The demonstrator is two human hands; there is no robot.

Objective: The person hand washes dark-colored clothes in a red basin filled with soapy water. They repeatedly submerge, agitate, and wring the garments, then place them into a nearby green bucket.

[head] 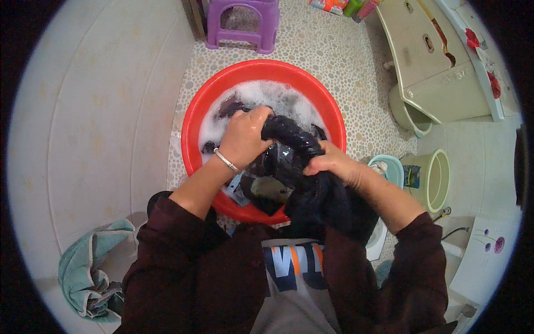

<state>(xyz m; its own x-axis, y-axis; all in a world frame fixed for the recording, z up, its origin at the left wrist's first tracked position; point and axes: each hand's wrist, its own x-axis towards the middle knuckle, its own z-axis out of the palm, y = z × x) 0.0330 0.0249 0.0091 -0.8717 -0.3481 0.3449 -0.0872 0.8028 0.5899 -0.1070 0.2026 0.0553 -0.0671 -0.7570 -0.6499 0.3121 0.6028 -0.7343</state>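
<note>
A dark wet garment (292, 135), twisted like a rope, stretches between my hands above a round red plastic basin (263, 67). My left hand (246, 135), with a silver bangle at its wrist, is closed around one part of the twist. Further right, my right hand (333, 163) grips the other part, and loose dark cloth hangs below it. White suds (267, 89) float on the water, with more dark cloth partly sunk in it. A light blue item (235, 183) lies at the basin's lower left; what it is, I cannot tell.
A purple plastic stool (244, 18) stands beyond the basin on the pebble-patterned floor (333, 79). To the right are a light blue basin (394, 167), a pale green bucket (438, 179) and a cabinet (442, 75). A teal cloth (79, 271) lies at lower left, beside the tiled wall.
</note>
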